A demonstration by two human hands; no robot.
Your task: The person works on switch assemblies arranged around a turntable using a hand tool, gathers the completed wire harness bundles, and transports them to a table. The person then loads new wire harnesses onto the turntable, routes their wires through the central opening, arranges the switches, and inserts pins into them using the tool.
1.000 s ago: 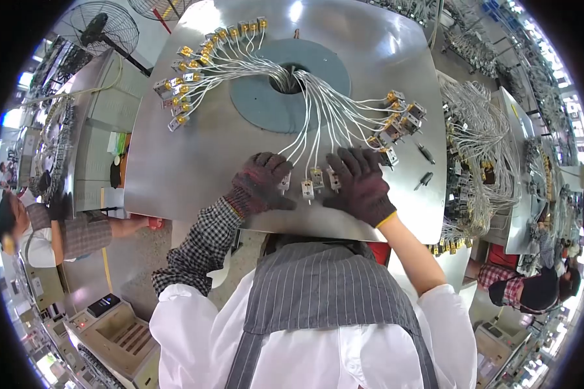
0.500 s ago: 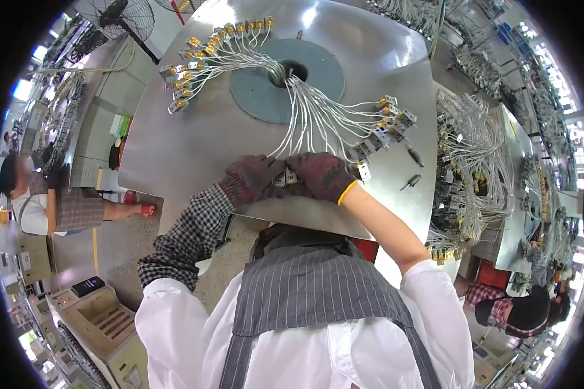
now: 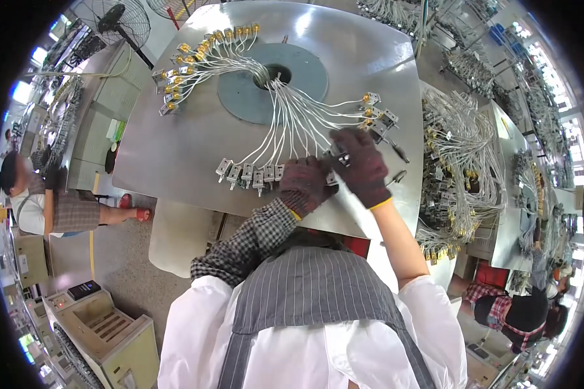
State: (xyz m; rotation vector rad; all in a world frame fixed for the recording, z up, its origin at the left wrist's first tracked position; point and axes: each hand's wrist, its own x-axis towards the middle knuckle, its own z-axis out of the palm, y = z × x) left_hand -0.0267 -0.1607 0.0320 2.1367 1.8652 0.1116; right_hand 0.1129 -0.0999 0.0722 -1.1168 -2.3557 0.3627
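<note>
Gloved left hand and right hand are covering wired metal fittings, five o'clock from the grey disc; I can't tell either grip.

factory workshop with heaped cables

Small boxy metal units lie in row on steel table, white cables attached.

At one table are two hands, one disc and over twenty connectors.
</note>
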